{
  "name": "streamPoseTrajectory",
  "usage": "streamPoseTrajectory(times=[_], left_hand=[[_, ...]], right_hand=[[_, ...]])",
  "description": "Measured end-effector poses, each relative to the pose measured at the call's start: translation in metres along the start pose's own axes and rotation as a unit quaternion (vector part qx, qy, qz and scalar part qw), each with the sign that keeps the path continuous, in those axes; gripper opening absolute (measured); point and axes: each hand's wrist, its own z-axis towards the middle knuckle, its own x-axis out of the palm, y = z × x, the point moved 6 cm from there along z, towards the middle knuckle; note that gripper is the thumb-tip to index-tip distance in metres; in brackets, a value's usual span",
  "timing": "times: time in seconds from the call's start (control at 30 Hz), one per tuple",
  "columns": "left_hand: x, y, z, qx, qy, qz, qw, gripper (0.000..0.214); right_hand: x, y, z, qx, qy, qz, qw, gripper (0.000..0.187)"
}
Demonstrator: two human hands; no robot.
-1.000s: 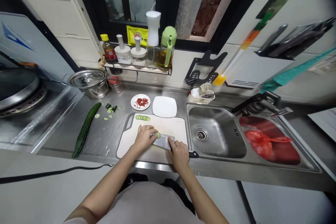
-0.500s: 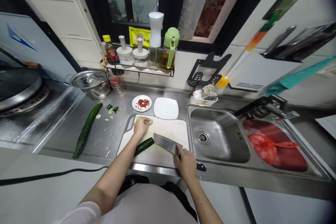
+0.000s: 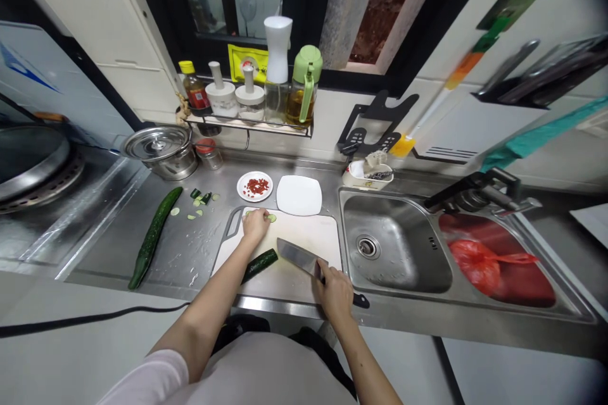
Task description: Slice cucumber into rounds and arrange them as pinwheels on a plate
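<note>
My left hand (image 3: 256,226) is at the far left part of the white cutting board (image 3: 304,288), its fingers closed over pale green cucumber slices (image 3: 272,218). Some slices stick out on either side of the fingers. A dark green cut length of cucumber (image 3: 259,265) lies on the board beside my left forearm, which partly covers it. My right hand (image 3: 335,291) grips a cleaver (image 3: 298,257) by its handle. The blade points left over the board, its tip close to the cucumber's cut end.
A whole cucumber (image 3: 154,237) and scattered cucumber bits (image 3: 199,200) lie on the counter to the left. Behind the board are a plate of red pieces (image 3: 256,186) and a white plate (image 3: 299,195). A black handle (image 3: 361,300) juts out near my right wrist. The sink (image 3: 394,243) is right.
The camera view has shifted slightly. My left hand has turned a little over the slices, its fingers now more hidden. My right hand and the cleaver stay almost in place.
</note>
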Motion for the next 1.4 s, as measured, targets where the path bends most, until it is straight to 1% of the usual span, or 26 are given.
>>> streamPoseTrajectory(times=[0.1, 0.17, 0.27, 0.33, 0.4, 0.5, 0.53, 0.6, 0.67, 0.83, 1.07, 1.17, 1.3, 1.4], left_hand=[[-0.005, -0.001, -0.002, 0.007, -0.006, -0.011, 1.0, 0.019], [-0.009, 0.002, -0.005, 0.003, -0.016, -0.039, 0.999, 0.021], [-0.017, 0.007, -0.018, 0.013, -0.046, -0.101, 0.994, 0.022], [-0.019, 0.009, -0.036, 0.047, -0.063, -0.138, 0.987, 0.022], [-0.02, 0.01, -0.06, 0.092, -0.076, -0.15, 0.981, 0.021], [-0.013, 0.009, -0.099, 0.166, -0.069, -0.123, 0.976, 0.02], [-0.009, 0.009, -0.109, 0.185, -0.058, -0.108, 0.975, 0.019], [-0.002, 0.011, -0.125, 0.207, -0.045, -0.079, 0.974, 0.019], [0.004, 0.014, -0.133, 0.221, -0.04, -0.057, 0.973, 0.022], [0.009, 0.02, -0.133, 0.24, -0.041, -0.041, 0.969, 0.029], [0.004, 0.019, -0.124, 0.236, -0.021, -0.054, 0.97, 0.026], [0.003, 0.02, -0.122, 0.238, -0.017, -0.054, 0.97, 0.026], [0.005, 0.022, -0.12, 0.237, -0.023, -0.046, 0.97, 0.027], [0.007, 0.023, -0.12, 0.24, -0.026, -0.043, 0.97, 0.028]], right_hand=[[-0.001, 0.001, 0.001, 0.011, 0.002, 0.019, 1.0, 0.04], [-0.003, 0.003, 0.002, 0.02, 0.002, 0.04, 0.999, 0.037], [-0.007, 0.008, 0.003, 0.041, 0.011, 0.083, 0.996, 0.036], [-0.008, 0.011, 0.004, 0.056, 0.029, 0.111, 0.992, 0.036], [-0.008, 0.013, 0.007, 0.069, 0.048, 0.132, 0.988, 0.035], [-0.007, 0.014, 0.015, 0.073, 0.062, 0.151, 0.984, 0.036], [-0.006, 0.015, 0.018, 0.07, 0.063, 0.159, 0.983, 0.036], [-0.003, 0.016, 0.024, 0.061, 0.067, 0.173, 0.981, 0.037], [0.0, 0.017, 0.029, 0.052, 0.074, 0.179, 0.98, 0.038], [0.004, 0.023, 0.038, 0.033, 0.09, 0.172, 0.98, 0.036], [0.0, 0.033, 0.045, 0.037, 0.108, 0.164, 0.98, 0.032], [0.004, 0.036, 0.046, 0.043, 0.115, 0.174, 0.977, 0.032], [0.011, 0.041, 0.047, 0.03, 0.116, 0.184, 0.976, 0.031], [0.012, 0.044, 0.048, 0.02, 0.119, 0.183, 0.976, 0.03]])
